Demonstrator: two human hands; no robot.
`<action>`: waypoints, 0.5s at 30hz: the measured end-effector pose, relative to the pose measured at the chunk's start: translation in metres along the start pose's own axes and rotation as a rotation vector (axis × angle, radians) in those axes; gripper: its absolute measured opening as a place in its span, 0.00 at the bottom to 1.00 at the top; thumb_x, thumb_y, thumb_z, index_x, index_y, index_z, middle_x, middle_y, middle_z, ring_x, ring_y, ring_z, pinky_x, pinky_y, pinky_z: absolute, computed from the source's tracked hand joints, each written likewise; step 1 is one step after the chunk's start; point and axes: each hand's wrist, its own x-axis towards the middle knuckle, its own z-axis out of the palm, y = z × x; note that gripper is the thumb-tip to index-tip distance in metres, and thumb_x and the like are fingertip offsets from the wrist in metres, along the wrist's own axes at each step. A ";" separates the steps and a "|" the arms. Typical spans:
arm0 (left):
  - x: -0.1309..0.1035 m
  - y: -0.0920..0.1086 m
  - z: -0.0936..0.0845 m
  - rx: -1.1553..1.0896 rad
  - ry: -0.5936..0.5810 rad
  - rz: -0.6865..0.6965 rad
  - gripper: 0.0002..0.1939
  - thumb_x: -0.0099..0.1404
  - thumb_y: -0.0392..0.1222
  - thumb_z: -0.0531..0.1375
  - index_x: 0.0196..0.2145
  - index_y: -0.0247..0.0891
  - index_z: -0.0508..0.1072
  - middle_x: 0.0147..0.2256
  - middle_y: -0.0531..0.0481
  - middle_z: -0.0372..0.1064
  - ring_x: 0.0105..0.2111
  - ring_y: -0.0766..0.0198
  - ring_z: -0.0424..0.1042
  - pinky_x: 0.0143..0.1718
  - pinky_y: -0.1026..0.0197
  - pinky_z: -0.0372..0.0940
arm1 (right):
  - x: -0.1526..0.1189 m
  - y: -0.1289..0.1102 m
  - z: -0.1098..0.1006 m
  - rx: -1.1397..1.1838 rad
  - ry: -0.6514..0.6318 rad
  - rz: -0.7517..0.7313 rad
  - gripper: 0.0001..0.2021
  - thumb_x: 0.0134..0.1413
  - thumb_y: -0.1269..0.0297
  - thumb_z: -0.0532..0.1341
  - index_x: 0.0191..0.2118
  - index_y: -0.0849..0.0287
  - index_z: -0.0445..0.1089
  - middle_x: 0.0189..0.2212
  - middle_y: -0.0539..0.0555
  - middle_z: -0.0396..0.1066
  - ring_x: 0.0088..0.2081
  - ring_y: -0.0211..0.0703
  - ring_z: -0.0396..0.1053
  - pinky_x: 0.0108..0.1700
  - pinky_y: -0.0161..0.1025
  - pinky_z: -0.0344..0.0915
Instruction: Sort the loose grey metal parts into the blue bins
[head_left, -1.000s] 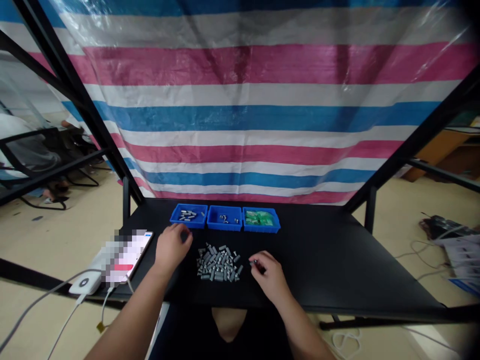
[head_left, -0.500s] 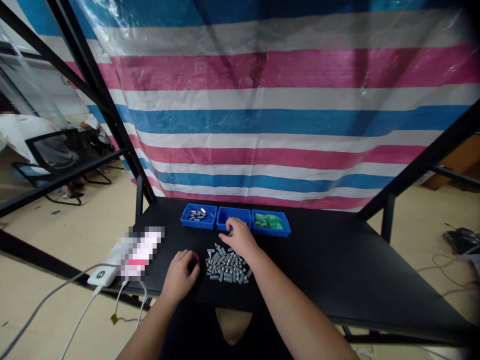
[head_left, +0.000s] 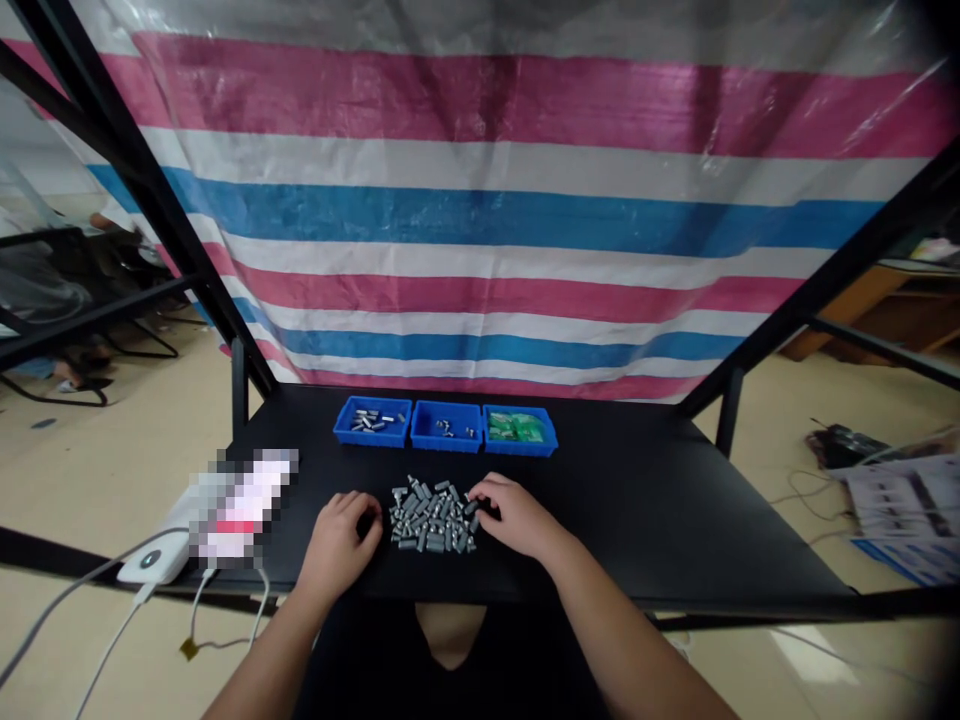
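Note:
A loose pile of small grey and silver cylindrical pieces point(head_left: 431, 520) lies on the black table; their exact kind is too small to tell. At its right edge is my right hand point(head_left: 517, 515), thumb and forefinger apart around a dark grey piece, with no firm grip visible. My left hand point(head_left: 341, 540) rests on the table left of the pile, fingers curved and thumb apart, nothing visible in it. Behind the pile stand three blue bins: the left bin point(head_left: 373, 440) holds silver cylinders, the middle bin point(head_left: 446, 443) a few small silver pieces, the right bin point(head_left: 521, 448) green packets.
A blurred-out phone-like device point(head_left: 247, 505) and a white power bank point(head_left: 154, 557) with cables lie on the table's left side. Striped sheeting point(head_left: 472, 230) hangs behind, between black frame posts. A person sits at the far left.
My right hand has moved from the middle bin back to the right edge of the pile. My left hand stays beside the pile. The camera view has shifted.

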 end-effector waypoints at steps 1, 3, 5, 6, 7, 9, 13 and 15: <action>0.000 0.000 0.000 0.000 -0.002 0.000 0.05 0.66 0.40 0.56 0.34 0.42 0.72 0.36 0.48 0.73 0.39 0.55 0.69 0.45 0.53 0.62 | 0.002 0.000 0.002 -0.023 0.021 0.015 0.13 0.53 0.74 0.61 0.43 0.54 0.75 0.40 0.51 0.70 0.34 0.36 0.68 0.38 0.33 0.63; 0.000 -0.001 0.000 -0.001 -0.005 -0.002 0.05 0.66 0.40 0.56 0.35 0.42 0.72 0.36 0.48 0.73 0.39 0.55 0.69 0.45 0.53 0.62 | 0.007 0.000 0.005 -0.078 0.056 0.063 0.10 0.53 0.73 0.62 0.39 0.55 0.76 0.37 0.51 0.70 0.33 0.37 0.68 0.37 0.34 0.63; -0.001 -0.001 0.000 -0.007 -0.006 -0.008 0.05 0.66 0.40 0.56 0.35 0.42 0.72 0.36 0.48 0.73 0.40 0.54 0.69 0.45 0.53 0.62 | 0.011 -0.001 0.005 -0.119 0.080 0.104 0.07 0.51 0.73 0.63 0.36 0.56 0.76 0.35 0.51 0.70 0.33 0.37 0.68 0.37 0.34 0.63; -0.001 -0.001 0.000 -0.011 -0.008 -0.013 0.05 0.66 0.40 0.56 0.35 0.42 0.72 0.36 0.48 0.73 0.40 0.54 0.69 0.45 0.53 0.62 | 0.012 -0.002 0.005 -0.133 0.088 0.116 0.07 0.51 0.73 0.64 0.36 0.56 0.75 0.35 0.51 0.70 0.32 0.37 0.68 0.36 0.34 0.62; -0.001 -0.001 0.000 -0.015 -0.010 -0.018 0.05 0.66 0.41 0.56 0.35 0.42 0.72 0.36 0.48 0.73 0.40 0.54 0.69 0.45 0.53 0.62 | 0.013 -0.003 0.005 -0.143 0.092 0.125 0.06 0.51 0.72 0.64 0.35 0.56 0.75 0.34 0.51 0.71 0.32 0.37 0.68 0.36 0.34 0.62; -0.001 -0.001 -0.001 -0.020 -0.015 -0.023 0.05 0.66 0.40 0.56 0.35 0.42 0.72 0.36 0.48 0.73 0.40 0.54 0.69 0.45 0.53 0.63 | 0.011 -0.005 0.005 -0.156 0.091 0.154 0.05 0.50 0.69 0.66 0.35 0.55 0.73 0.31 0.50 0.71 0.29 0.37 0.68 0.32 0.33 0.59; -0.002 -0.001 -0.001 -0.019 -0.009 -0.014 0.05 0.66 0.39 0.56 0.34 0.42 0.71 0.36 0.48 0.73 0.39 0.55 0.68 0.45 0.53 0.62 | 0.005 -0.009 0.011 -0.179 0.091 0.253 0.06 0.48 0.69 0.66 0.34 0.55 0.72 0.25 0.48 0.71 0.26 0.37 0.66 0.30 0.33 0.55; -0.002 -0.001 0.000 -0.018 0.003 -0.006 0.05 0.66 0.39 0.56 0.34 0.42 0.71 0.35 0.48 0.72 0.39 0.55 0.68 0.45 0.53 0.62 | 0.002 -0.009 0.012 -0.225 0.087 0.283 0.09 0.45 0.74 0.65 0.33 0.55 0.73 0.25 0.49 0.72 0.27 0.38 0.67 0.31 0.33 0.55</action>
